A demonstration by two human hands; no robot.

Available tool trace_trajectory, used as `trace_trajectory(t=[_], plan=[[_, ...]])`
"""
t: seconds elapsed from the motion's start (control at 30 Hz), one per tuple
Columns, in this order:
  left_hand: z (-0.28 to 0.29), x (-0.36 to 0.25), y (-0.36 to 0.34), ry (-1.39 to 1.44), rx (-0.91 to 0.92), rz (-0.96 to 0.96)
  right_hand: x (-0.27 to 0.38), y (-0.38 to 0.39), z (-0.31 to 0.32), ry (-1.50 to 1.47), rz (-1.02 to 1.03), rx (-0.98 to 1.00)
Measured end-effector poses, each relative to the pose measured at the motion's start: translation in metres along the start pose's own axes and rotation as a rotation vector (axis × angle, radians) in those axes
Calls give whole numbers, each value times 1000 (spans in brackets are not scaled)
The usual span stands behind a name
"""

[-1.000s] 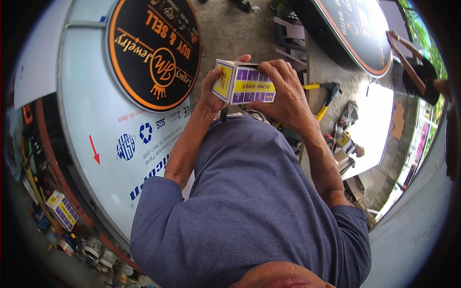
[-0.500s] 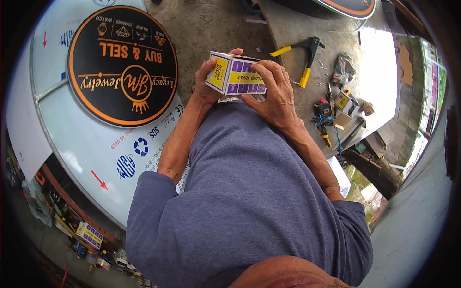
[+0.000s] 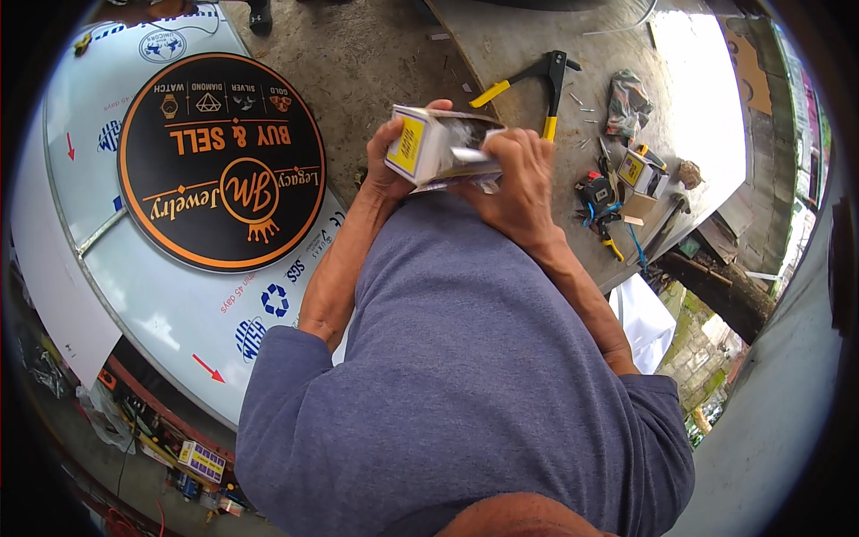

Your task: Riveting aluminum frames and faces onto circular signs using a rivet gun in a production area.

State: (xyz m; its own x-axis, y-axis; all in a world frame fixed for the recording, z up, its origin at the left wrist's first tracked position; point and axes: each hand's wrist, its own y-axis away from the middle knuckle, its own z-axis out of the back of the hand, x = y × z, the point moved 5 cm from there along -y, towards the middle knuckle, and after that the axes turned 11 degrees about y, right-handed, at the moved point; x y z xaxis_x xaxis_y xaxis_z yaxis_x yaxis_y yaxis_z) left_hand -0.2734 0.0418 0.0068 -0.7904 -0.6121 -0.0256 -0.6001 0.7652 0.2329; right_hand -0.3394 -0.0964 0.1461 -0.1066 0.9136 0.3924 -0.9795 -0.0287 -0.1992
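A white, yellow and purple cardboard rivet box is held in front of my chest. My left hand is closed around its left end, the thumb on the yellow face and fingertips showing behind. My right hand is closed on the box's right end, fingers curled at its edge. The side turned up now shows an opening with something pale and shiny inside, blurred by motion. To the right of the box, a black hand riveter with yellow handles lies on the table, near several loose rivets.
On my left, a round black-and-orange sign rests on a film-covered panel. The grey table holds a camouflage pouch, a tape measure and an open small box. Another rivet box is low at left.
The rivet box has turned so its printed side gives way to an opening. My right hand's fingers have curled in at its right end. My view has shifted slightly.
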Motion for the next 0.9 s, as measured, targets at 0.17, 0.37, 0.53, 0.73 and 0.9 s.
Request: trace_trajectory(t=[0.17,0.37,0.53,0.73,0.9], plan=[[3,-5,-9,117,-54,-59,12,17,23,-184,316,22],[-5,0,-17,228,6,-12,5,8,30,-459,131,177],[4,3,-13,183,-37,-34,-9,4,21,-485,-163,137],[-6,10,-13,-37,-55,-20,-27,-13,-14,72,-63,171],[0,18,-17,-69,26,36,-29,-5,-26,371,-76,267]])
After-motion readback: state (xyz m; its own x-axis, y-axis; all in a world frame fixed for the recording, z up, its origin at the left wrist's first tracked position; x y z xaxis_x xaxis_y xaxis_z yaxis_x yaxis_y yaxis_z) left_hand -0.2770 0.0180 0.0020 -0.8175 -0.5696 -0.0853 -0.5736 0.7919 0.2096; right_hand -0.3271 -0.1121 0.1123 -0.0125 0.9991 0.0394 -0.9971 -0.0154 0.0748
